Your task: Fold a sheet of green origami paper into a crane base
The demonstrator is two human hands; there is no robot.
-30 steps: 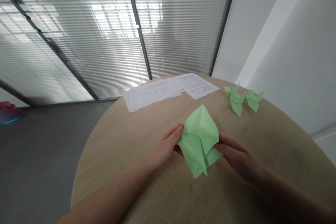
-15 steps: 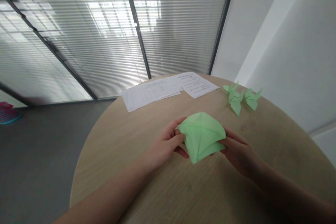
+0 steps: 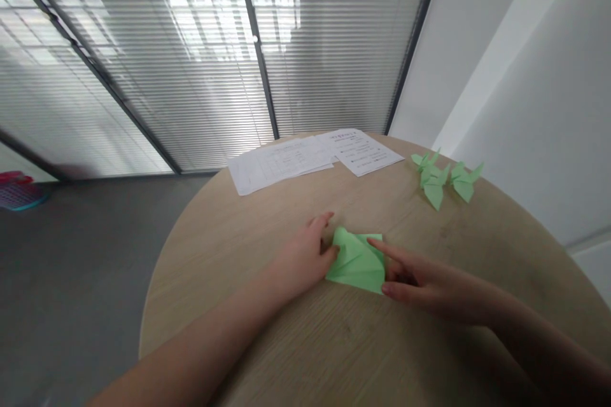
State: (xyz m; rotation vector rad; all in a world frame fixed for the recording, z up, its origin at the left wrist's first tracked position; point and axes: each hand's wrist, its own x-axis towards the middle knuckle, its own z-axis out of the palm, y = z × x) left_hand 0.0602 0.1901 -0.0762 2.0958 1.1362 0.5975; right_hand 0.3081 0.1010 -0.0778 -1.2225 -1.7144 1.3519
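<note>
A folded sheet of light green paper (image 3: 360, 264) lies on the table in front of me, its upper left part bulging up slightly. At its left edge is my left hand (image 3: 305, 257), the thumb resting on the paper and the other fingers stretched out beyond it. My right hand (image 3: 420, 276) touches the paper from the right. Its index finger lies on the top right part, with the thumb at the lower right corner and a gap between them. Some curled fingers of the right hand are partly hidden.
Several folded green paper figures (image 3: 434, 184) stand at the right rear of the round wooden table (image 3: 229, 241). Printed white sheets (image 3: 286, 162) overlap near the far edge. Window blinds (image 3: 205, 95) and a white wall rise behind. A pink and blue basket (image 3: 19, 194) stands on the floor at left.
The green paper has come down from between my hands onto the table and now looks smaller and flatter. Both hands have loosened their pinch, and my right index finger has moved onto the paper.
</note>
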